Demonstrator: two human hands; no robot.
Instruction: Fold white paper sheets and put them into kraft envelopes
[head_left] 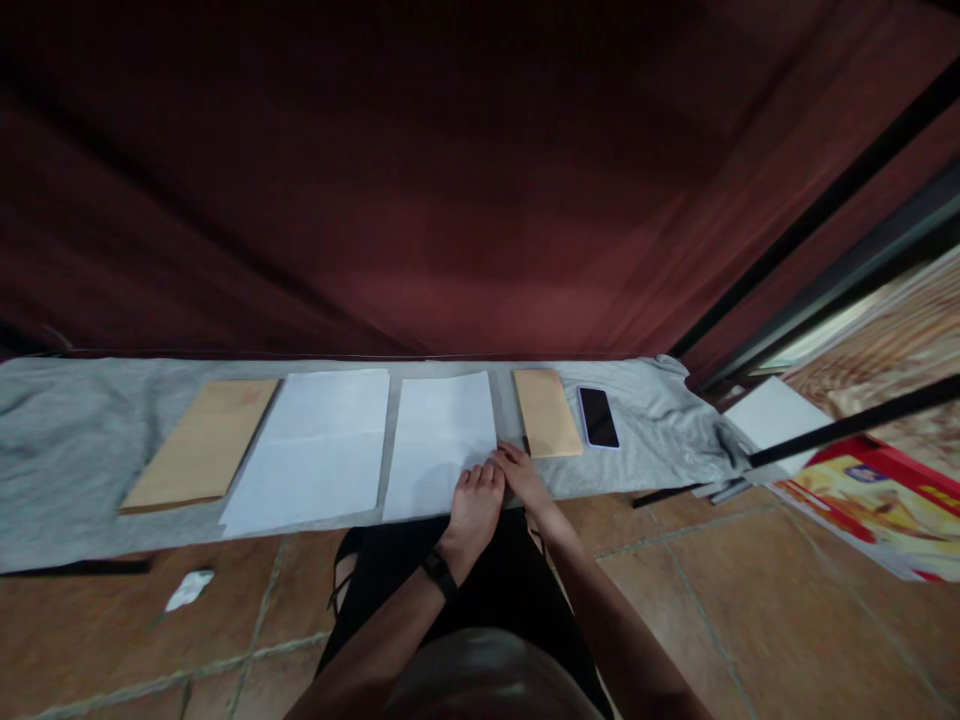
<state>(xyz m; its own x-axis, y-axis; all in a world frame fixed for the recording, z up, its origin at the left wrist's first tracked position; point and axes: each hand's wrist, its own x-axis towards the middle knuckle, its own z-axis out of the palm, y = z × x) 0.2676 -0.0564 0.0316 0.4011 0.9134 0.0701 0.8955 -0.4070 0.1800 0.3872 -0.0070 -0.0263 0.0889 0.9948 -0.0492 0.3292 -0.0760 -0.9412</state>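
Note:
A white sheet of paper (442, 430) lies on the cloth-covered surface right in front of me. My left hand (478, 500) is closed at its lower right corner, with the fingers curled down and the back of the hand up. Against the paper's right edge, my right hand (522, 476) is close beside the left one, its fingers bent and pressed together. Whatever the fingertips grip is hidden. Just beyond my right hand lies a small brown envelope (547, 412). Left of the sheet is a wider stack of white paper (315, 450).
A larger brown envelope (206, 440) lies at the left, and a phone (598, 417) at the right. Grey cloth (652, 430) covers the narrow table. Behind it hangs a dark red curtain (465, 220). A colourful box (877, 500) and black metal bars (855, 430) stand at the right.

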